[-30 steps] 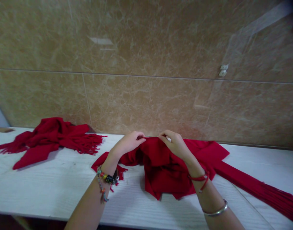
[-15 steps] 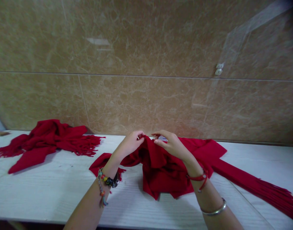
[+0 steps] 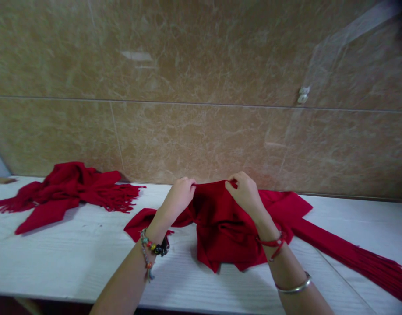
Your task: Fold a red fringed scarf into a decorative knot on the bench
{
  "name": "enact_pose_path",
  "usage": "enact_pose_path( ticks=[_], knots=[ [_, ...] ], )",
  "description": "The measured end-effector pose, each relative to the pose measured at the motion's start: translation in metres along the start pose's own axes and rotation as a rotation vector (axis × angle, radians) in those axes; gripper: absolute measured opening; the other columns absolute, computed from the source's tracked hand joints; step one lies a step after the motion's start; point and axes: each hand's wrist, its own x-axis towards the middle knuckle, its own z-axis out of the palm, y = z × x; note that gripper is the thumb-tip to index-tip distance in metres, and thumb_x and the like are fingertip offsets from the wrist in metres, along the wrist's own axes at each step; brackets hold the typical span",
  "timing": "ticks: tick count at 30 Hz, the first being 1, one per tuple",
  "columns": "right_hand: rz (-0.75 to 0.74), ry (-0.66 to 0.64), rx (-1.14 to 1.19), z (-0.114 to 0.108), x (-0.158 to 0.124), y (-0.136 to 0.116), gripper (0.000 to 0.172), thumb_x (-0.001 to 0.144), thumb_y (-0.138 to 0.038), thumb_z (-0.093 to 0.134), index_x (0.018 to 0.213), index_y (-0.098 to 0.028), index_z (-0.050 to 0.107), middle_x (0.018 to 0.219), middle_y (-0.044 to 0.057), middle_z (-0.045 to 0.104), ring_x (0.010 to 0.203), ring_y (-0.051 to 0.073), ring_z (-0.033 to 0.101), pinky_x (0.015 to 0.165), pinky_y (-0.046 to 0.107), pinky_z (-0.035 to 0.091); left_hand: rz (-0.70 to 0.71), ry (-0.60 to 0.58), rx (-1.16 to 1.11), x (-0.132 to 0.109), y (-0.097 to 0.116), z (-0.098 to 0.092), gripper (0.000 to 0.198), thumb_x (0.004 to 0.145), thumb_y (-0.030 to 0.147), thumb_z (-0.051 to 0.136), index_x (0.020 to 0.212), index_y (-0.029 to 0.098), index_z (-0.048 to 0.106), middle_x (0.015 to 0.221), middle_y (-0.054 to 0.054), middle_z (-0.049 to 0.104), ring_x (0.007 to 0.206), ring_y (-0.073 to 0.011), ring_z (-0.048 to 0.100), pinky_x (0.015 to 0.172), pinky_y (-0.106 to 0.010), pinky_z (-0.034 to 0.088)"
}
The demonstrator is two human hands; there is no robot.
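A red fringed scarf (image 3: 227, 236) lies bunched in front of me, with its upper edge lifted off the table. My left hand (image 3: 181, 194) pinches that edge at its left end. Farther right along the same edge, my right hand (image 3: 245, 192) is closed on the cloth, thumb toward me. Between the two hands the edge is stretched nearly straight, and folds hang below it. A flat, narrow length of the scarf runs out to the right and ends in fringe. On the left a pointed corner of red cloth shows past my left wrist.
Another crumpled red scarf (image 3: 69, 188) with fringe lies at the left on the white table (image 3: 72, 262). A brown tiled wall (image 3: 201, 140) rises directly behind the table. A small brown piece (image 3: 3, 180) rests at the far left back edge.
My right hand has moved right and closed on the scarf's edge; its fingers were apart before. The edge between my hands is now spread wider and pulled straighter.
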Motion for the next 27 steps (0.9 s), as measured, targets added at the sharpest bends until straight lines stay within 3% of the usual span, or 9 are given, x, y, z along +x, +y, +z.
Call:
enact_pose_path(
  ticks=[2,5,7,9,14,17,21,27],
  knots=[
    [-0.106,-0.054,0.033,0.002,-0.003,-0.006,0.009,0.072,-0.020,0.051,0.077,-0.018,0.058,0.082,0.008,0.058,0.078,0.020,0.055,0.072,0.033,0.043,0.011,-0.045,-0.114,0.000,0.004,-0.002,0.024,0.080,0.012,0.039,0.080,0.015,0.063,0.079,-0.004,0.064,0.075,-0.0163,0.057,0.071,-0.024,0.041],
    [-0.238,-0.205,0.112,0.004,-0.008,-0.022,0.027,0.074,-0.027,0.056,0.100,-0.019,0.056,0.098,0.009,0.061,0.093,0.022,0.054,0.086,0.040,0.038,0.041,-0.084,-0.227,-0.001,0.010,-0.006,0.024,0.082,0.017,0.038,0.079,0.016,0.062,0.075,-0.001,0.064,0.068,-0.0142,0.057,0.064,-0.022,0.041],
    [-0.280,-0.280,0.104,0.004,-0.010,-0.031,0.028,0.074,-0.028,0.058,0.101,-0.021,0.056,0.096,0.007,0.063,0.090,0.021,0.056,0.089,0.042,0.035,0.056,-0.046,-0.186,0.000,0.011,-0.008,0.024,0.083,0.019,0.038,0.076,0.016,0.061,0.075,-0.002,0.064,0.068,-0.0147,0.056,0.065,-0.023,0.040],
    [-0.291,-0.293,0.075,0.002,-0.010,-0.036,0.016,0.075,-0.024,0.056,0.090,-0.021,0.061,0.086,0.005,0.066,0.082,0.020,0.058,0.087,0.041,0.036,0.078,-0.021,-0.133,0.001,0.010,-0.007,0.025,0.084,0.019,0.038,0.076,0.016,0.061,0.076,-0.003,0.064,0.071,-0.0153,0.056,0.067,-0.024,0.040],
    [-0.084,-0.103,0.171,-0.008,-0.004,-0.028,0.013,0.078,-0.023,0.049,0.073,-0.019,0.061,0.074,0.005,0.065,0.068,0.017,0.059,0.065,0.028,0.043,0.072,0.048,0.029,0.003,-0.001,-0.001,0.022,0.081,0.015,0.040,0.079,0.015,0.061,0.079,-0.006,0.062,0.076,-0.0178,0.056,0.072,-0.027,0.041],
    [0.035,0.044,0.197,-0.012,0.000,-0.019,0.014,0.077,-0.026,0.047,0.072,-0.018,0.058,0.072,0.004,0.064,0.068,0.017,0.058,0.063,0.028,0.043,0.063,0.067,0.071,0.003,-0.005,0.002,0.019,0.076,0.010,0.044,0.082,0.016,0.061,0.079,-0.005,0.060,0.075,-0.0174,0.056,0.072,-0.027,0.042],
    [0.043,0.134,0.114,-0.011,0.002,-0.010,0.015,0.076,-0.025,0.044,0.068,-0.018,0.055,0.069,0.004,0.062,0.067,0.017,0.056,0.063,0.028,0.041,-0.007,0.109,0.094,0.004,-0.009,0.002,0.022,0.073,0.007,0.045,0.083,0.017,0.062,0.082,-0.004,0.060,0.078,-0.0173,0.056,0.075,-0.027,0.043],
    [0.158,0.361,0.046,-0.026,0.008,0.010,0.016,0.075,-0.029,0.044,0.070,-0.018,0.054,0.068,0.005,0.061,0.064,0.018,0.055,0.062,0.029,0.040,-0.008,0.168,-0.017,0.006,-0.025,-0.011,0.035,0.069,0.000,0.045,0.098,0.017,0.056,0.093,-0.004,0.061,0.087,-0.0169,0.056,0.083,-0.028,0.041]
  ],
)
